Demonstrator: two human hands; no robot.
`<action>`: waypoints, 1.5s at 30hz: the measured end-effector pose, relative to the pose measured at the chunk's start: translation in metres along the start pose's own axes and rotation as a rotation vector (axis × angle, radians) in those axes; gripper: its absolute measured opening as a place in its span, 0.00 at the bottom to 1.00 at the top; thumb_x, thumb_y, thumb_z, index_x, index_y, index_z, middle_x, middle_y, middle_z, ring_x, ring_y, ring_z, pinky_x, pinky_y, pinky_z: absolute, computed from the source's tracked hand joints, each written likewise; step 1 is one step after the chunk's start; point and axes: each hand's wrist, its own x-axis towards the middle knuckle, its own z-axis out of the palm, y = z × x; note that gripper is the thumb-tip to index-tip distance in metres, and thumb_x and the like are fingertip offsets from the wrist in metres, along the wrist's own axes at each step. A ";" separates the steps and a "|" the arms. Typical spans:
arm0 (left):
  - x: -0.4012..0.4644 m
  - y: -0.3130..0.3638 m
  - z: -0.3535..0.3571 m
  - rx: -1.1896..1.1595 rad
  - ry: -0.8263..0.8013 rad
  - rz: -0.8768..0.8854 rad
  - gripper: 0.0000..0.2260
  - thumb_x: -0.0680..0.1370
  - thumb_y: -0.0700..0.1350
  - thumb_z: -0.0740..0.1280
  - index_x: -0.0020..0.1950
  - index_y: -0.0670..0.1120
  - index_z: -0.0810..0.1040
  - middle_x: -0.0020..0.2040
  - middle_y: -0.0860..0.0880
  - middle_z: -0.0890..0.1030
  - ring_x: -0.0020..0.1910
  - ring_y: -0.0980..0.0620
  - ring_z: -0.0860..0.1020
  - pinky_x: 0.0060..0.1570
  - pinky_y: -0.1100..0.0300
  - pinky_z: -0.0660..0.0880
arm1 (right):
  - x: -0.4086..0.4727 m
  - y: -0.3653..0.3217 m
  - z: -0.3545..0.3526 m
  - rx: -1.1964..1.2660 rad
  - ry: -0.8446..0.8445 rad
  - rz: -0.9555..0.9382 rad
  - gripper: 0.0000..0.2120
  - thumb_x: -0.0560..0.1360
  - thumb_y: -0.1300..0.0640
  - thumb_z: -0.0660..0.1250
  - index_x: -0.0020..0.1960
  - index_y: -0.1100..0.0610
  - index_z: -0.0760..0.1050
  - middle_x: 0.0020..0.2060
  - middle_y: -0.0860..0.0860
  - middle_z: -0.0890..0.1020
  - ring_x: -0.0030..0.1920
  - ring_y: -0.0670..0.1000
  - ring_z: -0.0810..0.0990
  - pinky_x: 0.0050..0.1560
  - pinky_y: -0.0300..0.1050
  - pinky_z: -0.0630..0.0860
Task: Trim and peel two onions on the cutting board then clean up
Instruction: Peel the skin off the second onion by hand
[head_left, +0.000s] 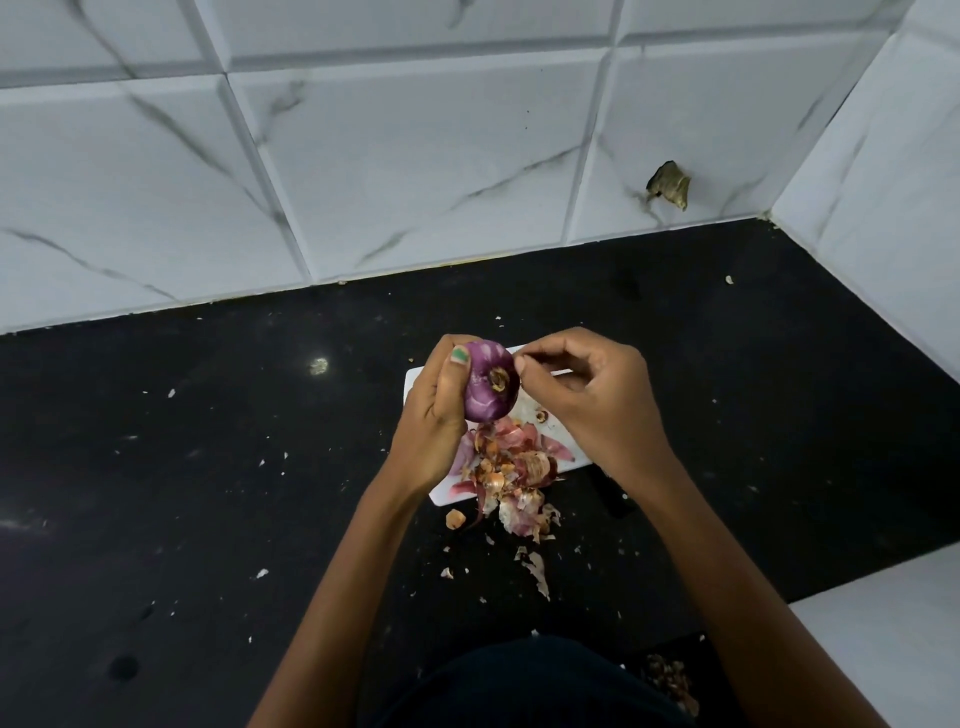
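A person's left hand (434, 415) is gripping a round purple onion (491, 380) above the white plastic cutting board (415, 382), while the right hand (587, 395), at three o'clock, is pinching its skin edge. Peeling slowly toward the papery pile (511, 473) at six o'clock should be keeping scraps contained.

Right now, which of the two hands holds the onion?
The left hand holds the purple onion, with its fingers curled round it above the cutting board. The right hand only pinches at the onion's edge with thumb and fingertip.
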 end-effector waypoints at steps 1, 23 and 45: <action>0.000 0.000 0.000 0.001 0.013 0.003 0.19 0.83 0.55 0.49 0.57 0.43 0.73 0.51 0.47 0.78 0.49 0.58 0.80 0.45 0.67 0.76 | 0.000 0.000 0.000 -0.007 -0.007 -0.040 0.05 0.74 0.62 0.70 0.50 0.60 0.81 0.44 0.50 0.82 0.45 0.43 0.82 0.43 0.33 0.78; 0.000 -0.001 0.015 0.236 0.244 0.075 0.21 0.75 0.63 0.50 0.54 0.51 0.73 0.44 0.58 0.79 0.42 0.63 0.78 0.38 0.69 0.72 | -0.005 0.006 0.026 -0.585 0.232 -0.402 0.09 0.78 0.61 0.59 0.47 0.63 0.77 0.43 0.55 0.78 0.41 0.51 0.77 0.35 0.43 0.75; -0.003 -0.008 0.017 0.212 0.335 0.134 0.23 0.78 0.60 0.49 0.55 0.44 0.74 0.47 0.54 0.79 0.44 0.59 0.78 0.39 0.67 0.73 | -0.006 0.005 0.021 -0.270 0.167 -0.278 0.06 0.74 0.63 0.69 0.50 0.62 0.82 0.44 0.53 0.82 0.45 0.44 0.79 0.46 0.31 0.75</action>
